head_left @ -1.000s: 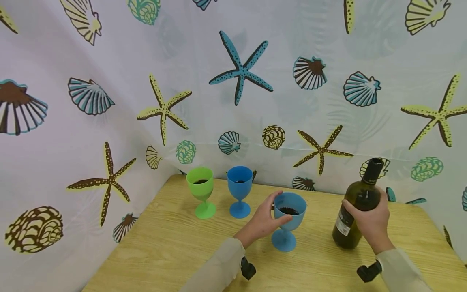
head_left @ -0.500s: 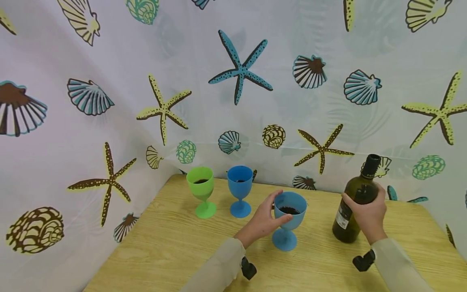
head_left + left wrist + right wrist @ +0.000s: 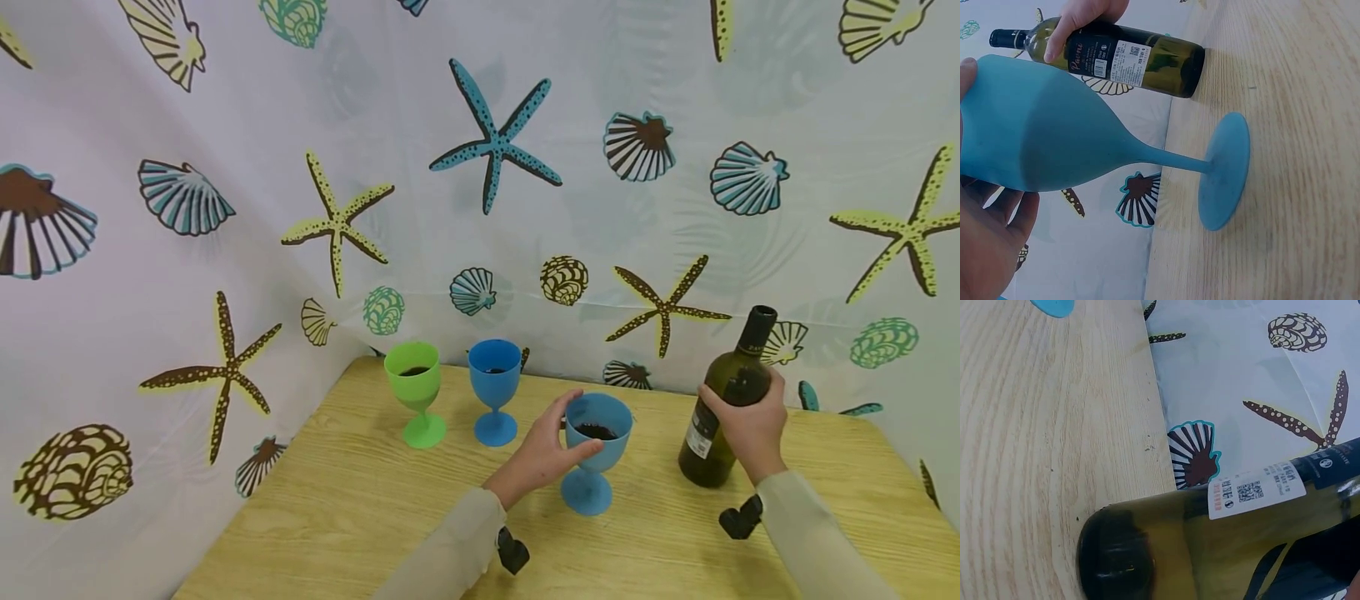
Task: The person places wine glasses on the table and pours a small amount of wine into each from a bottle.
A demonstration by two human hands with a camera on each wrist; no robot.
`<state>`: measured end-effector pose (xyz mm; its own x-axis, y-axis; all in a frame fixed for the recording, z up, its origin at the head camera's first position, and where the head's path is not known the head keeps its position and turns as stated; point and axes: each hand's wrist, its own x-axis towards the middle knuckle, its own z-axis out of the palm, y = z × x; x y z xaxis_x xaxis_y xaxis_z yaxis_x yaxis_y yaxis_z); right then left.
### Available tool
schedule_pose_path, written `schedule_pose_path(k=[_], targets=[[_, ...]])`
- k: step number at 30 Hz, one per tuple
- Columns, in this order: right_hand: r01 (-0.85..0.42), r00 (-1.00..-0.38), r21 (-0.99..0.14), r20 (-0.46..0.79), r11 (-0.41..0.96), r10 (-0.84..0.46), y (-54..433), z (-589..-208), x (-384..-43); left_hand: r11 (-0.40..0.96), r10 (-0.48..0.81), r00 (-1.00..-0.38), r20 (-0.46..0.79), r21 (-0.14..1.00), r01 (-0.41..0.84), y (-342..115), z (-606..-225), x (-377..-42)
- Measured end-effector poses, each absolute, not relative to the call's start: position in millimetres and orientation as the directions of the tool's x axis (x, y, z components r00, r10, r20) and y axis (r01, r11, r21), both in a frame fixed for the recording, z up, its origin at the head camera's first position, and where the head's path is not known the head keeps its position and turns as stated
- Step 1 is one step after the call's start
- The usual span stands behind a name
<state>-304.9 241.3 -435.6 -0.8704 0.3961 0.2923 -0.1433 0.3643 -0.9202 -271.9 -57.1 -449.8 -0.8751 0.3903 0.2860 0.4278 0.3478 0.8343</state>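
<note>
My left hand (image 3: 538, 454) holds the bowl of a light blue plastic goblet (image 3: 611, 452), thumb on the near side and fingers around the far side. Dark liquid lies in the bowl, and the goblet's round foot (image 3: 1225, 172) is at the tabletop. To the right, my right hand (image 3: 753, 429) grips a dark green wine bottle (image 3: 737, 379) around its body. The bottle is uncapped and leans slightly, neck up and toward the right, its base low over the table. A white label (image 3: 1257, 489) with a printed code shows on its side.
Behind and left of the held goblet, a green goblet (image 3: 415, 387) and a darker blue goblet (image 3: 495, 382) stand side by side, each with dark liquid inside. The wooden table (image 3: 337, 517) ends at a white curtain (image 3: 525, 242) printed with shells and starfish.
My right hand has carried the bottle slightly away from me and a little to the left. The left hand and its goblet have stayed in place.
</note>
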Motion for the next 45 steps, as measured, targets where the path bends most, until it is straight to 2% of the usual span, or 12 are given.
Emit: schedule_pose_path(k=[34,45], targets=[[-0.058,-0.919,-0.887,0.227,0.459,0.323,246,-431,-304,0.372,0.39,-0.889,0.24,0.842,0.39,-58,-451,-271],[-0.095,-0.933,-0.869,0.248,0.485,0.261,249,-426,-299,0.353,0.41,-0.882,0.23,0.852,0.386,-63,-451,-270]])
